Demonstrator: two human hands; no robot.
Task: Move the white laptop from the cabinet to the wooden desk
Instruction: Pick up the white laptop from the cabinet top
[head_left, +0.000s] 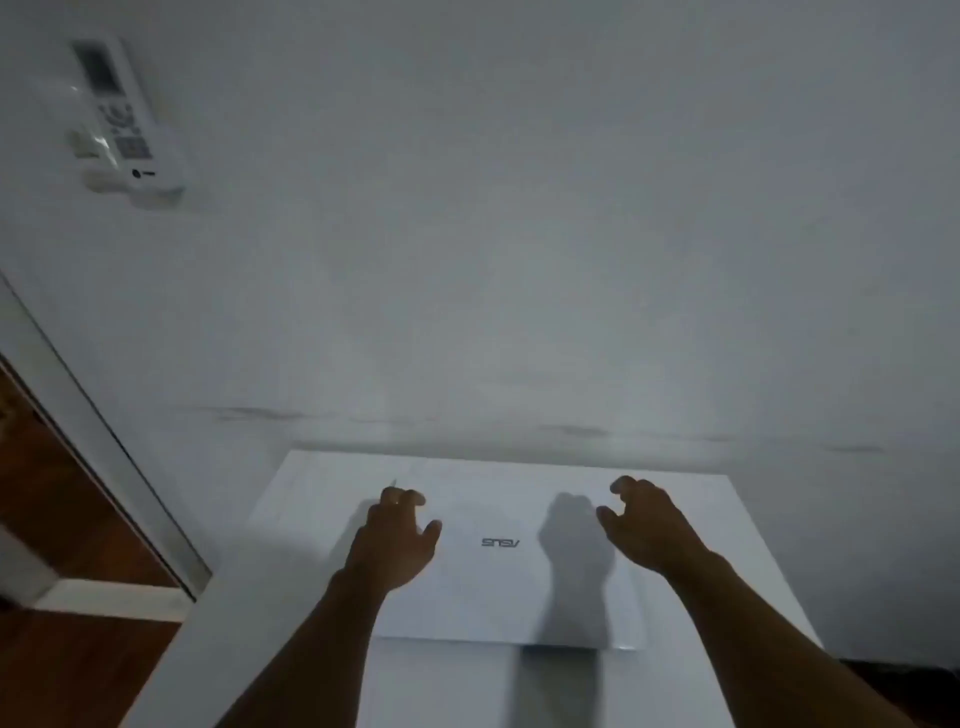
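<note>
A closed white laptop (498, 582) with a dark logo on its lid lies flat on the white cabinet top (727, 545), close to the wall. My left hand (395, 540) hovers over the laptop's left part, fingers curled and apart, holding nothing. My right hand (649, 525) is raised over the laptop's right part, fingers also curled and apart, casting a dark shadow on the lid. Whether either hand touches the lid I cannot tell. The wooden desk is out of view.
A white wall (519, 234) rises right behind the cabinet. A white remote control in a wall holder (124, 119) hangs at the upper left. A white door frame (93, 436) and brown wood floor (62, 519) lie to the left.
</note>
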